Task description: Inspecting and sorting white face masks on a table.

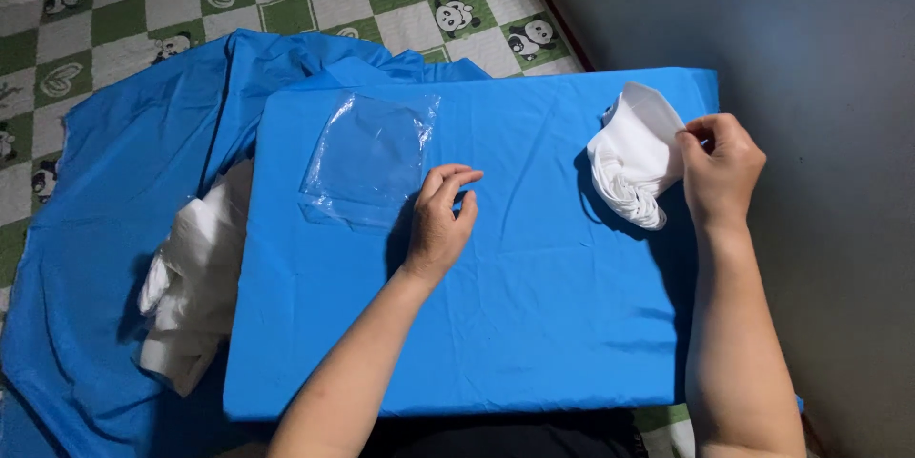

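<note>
two bare hands over a flat blue cloth-covered board (496, 325)

the left hand (440, 220) rests palm down near the middle, fingers loosely spread, holding nothing, just right of a clear square plastic bag (370, 155) lying flat. the right hand (720, 172) pinches the edge of a small folded white cloth piece (634, 158) at the far right. crumpled white fabric (195, 277) sits left of the board on loose blue sheeting (105, 210), over a green-and-white checked panda-print mat (143, 0).

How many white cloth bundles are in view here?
2. One white bundle is pinched by the right hand at the board's far right; another white bundle lies left of the blue board. More may be hidden.
</note>
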